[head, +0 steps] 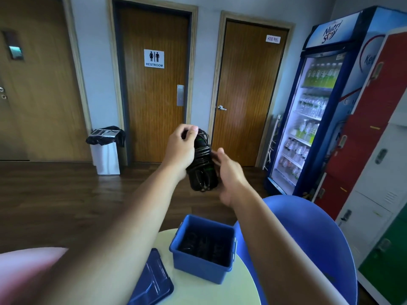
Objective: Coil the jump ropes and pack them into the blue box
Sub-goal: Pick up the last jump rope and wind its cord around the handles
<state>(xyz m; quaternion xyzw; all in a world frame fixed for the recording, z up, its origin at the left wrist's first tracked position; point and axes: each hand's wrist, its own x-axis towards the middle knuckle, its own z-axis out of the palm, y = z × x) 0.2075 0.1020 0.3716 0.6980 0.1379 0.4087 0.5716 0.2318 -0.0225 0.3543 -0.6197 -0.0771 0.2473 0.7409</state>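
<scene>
A black jump rope, wound into a tight bundle round its handles, is held up at chest height in front of the doors. My left hand grips the bundle's upper part, thumb curled over the top. My right hand is at the bundle's right side, its fingers behind the coils and slightly blurred. Below, the open blue box stands on a round pale table, with dark coiled ropes inside it.
The box's blue lid lies on the table left of the box. A blue chair stands to the right. A drinks fridge and lockers line the right wall. A lined bin is by the restroom door.
</scene>
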